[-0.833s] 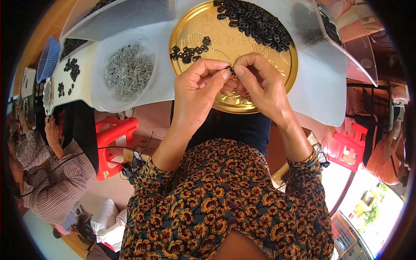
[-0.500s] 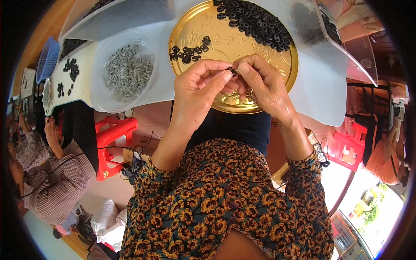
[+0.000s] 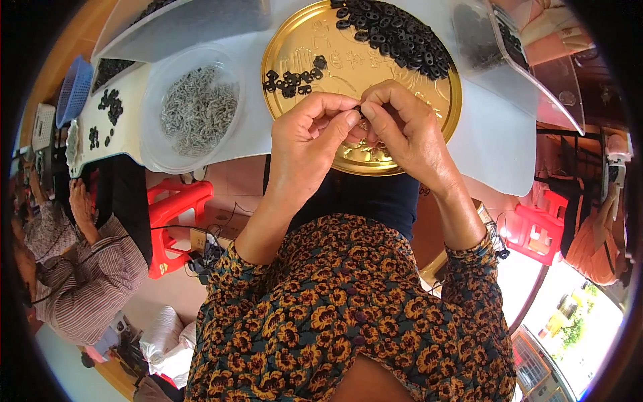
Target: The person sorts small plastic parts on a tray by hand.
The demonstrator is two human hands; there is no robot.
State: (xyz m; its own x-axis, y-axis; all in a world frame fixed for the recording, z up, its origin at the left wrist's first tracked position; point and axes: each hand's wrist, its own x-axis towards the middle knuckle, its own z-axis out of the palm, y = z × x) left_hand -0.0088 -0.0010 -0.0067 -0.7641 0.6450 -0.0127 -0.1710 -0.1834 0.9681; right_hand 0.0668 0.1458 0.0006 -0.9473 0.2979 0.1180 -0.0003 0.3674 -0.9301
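Note:
Over the near part of a round golden tray, my two hands meet fingertip to fingertip. My left hand pinches a small black part, mostly covered by the fingers. My right hand is closed at the same spot, thumb against forefinger; whatever it grips there is hidden. On the tray's far right side lies a heap of black oval parts with holes. A smaller cluster of black parts sits at its left, beyond my left hand.
Left of the tray stands a translucent tub of slim silvery metal pieces. Clear-walled bins flank the tray. Loose black parts lie farther left. Red stools and a seated person in a striped sleeve are nearby.
My right hand has shifted slightly and its thumb has come closer to the left fingertips. The black part is more covered now. The tray and its heaps have stayed put.

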